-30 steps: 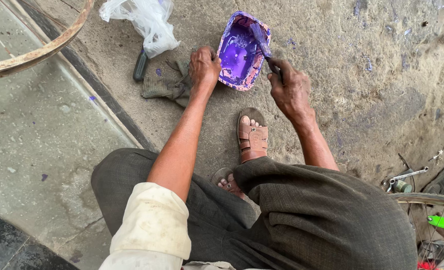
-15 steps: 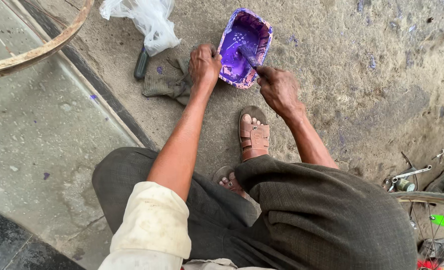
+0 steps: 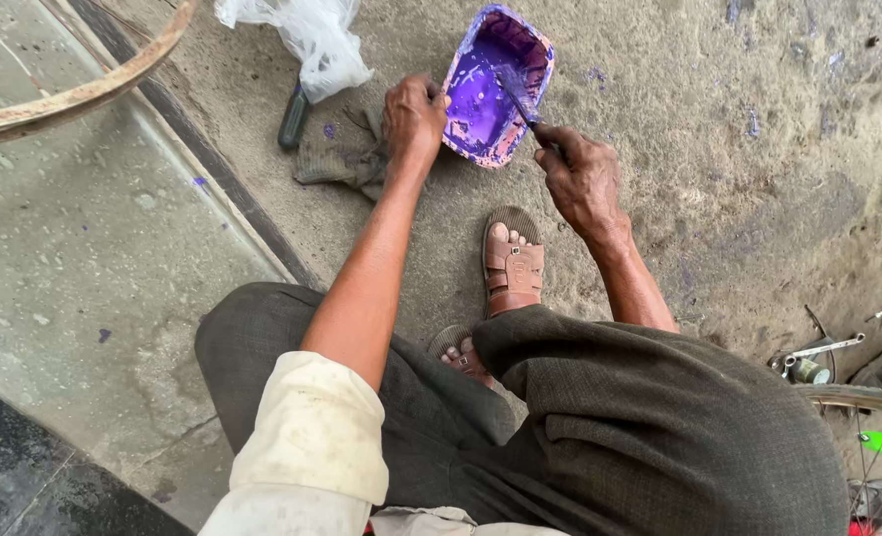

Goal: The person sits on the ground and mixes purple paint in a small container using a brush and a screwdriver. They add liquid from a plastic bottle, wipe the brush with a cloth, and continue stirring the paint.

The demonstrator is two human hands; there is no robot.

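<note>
A rectangular plastic tray [image 3: 498, 84] is observed on the rough concrete ground [image 3: 739, 149], at roughly twelve o'clock from the squatting person and just beyond the brown sandal [image 3: 512, 263]. Its inside is coated in wet purple paint, with pink and pale smears along the rim; it sits tilted, its near edge lifted.

The left hand [image 3: 413, 117] is closed over the tray's nine o'clock edge, fingers curled on the rim. The right hand [image 3: 582, 179] is pinched around the dark handle of a small brush [image 3: 520, 97], whose bristles are laid inside the tray at about three o'clock of its floor.

A grey rag [image 3: 347, 159] is noted at nine o'clock of the tray, just beside the left hand, with a dark tool handle [image 3: 293, 119] and a crumpled clear plastic bag [image 3: 307, 35] beyond it (both well clear of the paint). A rusted wheel rim [image 3: 84, 89] is seen at ten o'clock.

Against the frame a second earlier, the brush is found deeper in the tray, and the right hand is drawn nearer to the tray's lower corner. The left hand's hold and the tray's place are unchanged.
</note>
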